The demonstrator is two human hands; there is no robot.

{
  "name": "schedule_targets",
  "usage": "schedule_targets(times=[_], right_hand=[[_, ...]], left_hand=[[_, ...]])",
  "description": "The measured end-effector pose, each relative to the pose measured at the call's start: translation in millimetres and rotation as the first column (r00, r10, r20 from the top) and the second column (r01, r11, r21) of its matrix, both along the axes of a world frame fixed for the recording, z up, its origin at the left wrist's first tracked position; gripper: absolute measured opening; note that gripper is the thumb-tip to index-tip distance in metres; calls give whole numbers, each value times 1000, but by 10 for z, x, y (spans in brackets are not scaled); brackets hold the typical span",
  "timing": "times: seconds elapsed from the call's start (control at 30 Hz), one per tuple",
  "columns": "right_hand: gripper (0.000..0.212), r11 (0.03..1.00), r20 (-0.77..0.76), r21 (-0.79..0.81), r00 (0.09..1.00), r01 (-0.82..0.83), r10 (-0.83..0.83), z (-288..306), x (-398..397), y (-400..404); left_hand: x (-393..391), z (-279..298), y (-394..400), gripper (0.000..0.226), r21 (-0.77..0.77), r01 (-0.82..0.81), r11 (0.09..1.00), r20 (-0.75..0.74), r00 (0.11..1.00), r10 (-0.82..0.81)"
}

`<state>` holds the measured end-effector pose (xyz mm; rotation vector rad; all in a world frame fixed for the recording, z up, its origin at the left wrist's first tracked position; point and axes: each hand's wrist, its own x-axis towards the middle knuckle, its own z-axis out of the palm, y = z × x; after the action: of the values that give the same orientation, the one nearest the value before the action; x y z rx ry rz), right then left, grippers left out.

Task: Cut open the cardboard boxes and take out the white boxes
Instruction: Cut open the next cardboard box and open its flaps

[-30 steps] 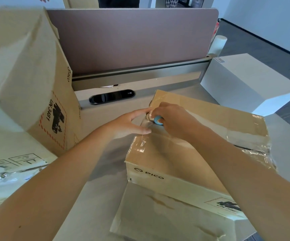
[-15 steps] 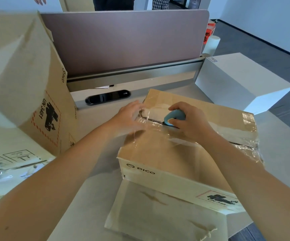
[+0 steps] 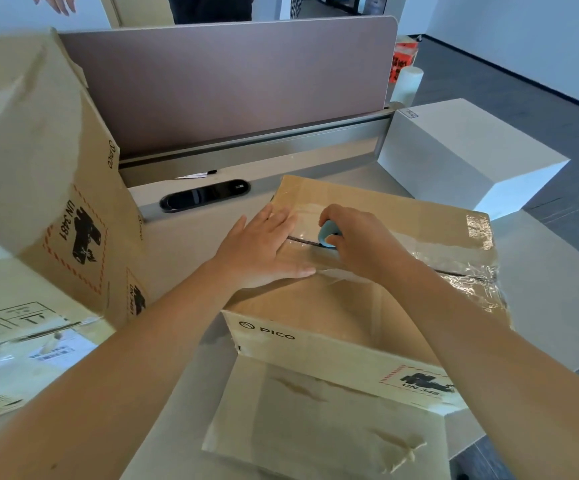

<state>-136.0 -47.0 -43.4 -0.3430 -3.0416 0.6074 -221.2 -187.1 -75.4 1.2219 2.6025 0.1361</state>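
Your left hand (image 3: 264, 251) lies flat on the cardboard box (image 3: 361, 299) on the table (image 3: 558, 271) while your right hand (image 3: 361, 237) grips a blue cutter (image 3: 328, 233) partway along the taped seam; one white box (image 3: 461, 150) already stands beyond.

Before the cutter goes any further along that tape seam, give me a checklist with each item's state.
1. Cutter held firmly: ok. The right hand grips the blue cutter.
2. Cutter on the seam: ok. It sits at the end of the dark slit in the clear tape on the PICO box.
3. Box steadied: ok. The left hand presses flat on its top.
4. Left fingers clear of the cut path: ok. They lie behind the cutter, beside the slit already opened.
5. Blade depth safe for what is inside: cannot tell, blade hidden.
6. Path ahead free: cannot tell. The right forearm covers part of it; crumpled tape lies at the far end.
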Motion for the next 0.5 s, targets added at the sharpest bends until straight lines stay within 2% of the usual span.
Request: schedule_targets(times=[0.13,0.37,0.5], right_hand=[[28,997,70,77,997,8,-13,31,82,121],[32,991,119,112,989,77,-90,101,362,441],[29,990,68,34,988,138,-140,94,479,563]], left_hand=[[-21,-25,6,90,-5,4,1000,0,1000,-4],[-89,-6,-38,91,-26,4,1000,10,1000,-4],[-136,80,-77,91,-58,-13,998,32,999,15]])
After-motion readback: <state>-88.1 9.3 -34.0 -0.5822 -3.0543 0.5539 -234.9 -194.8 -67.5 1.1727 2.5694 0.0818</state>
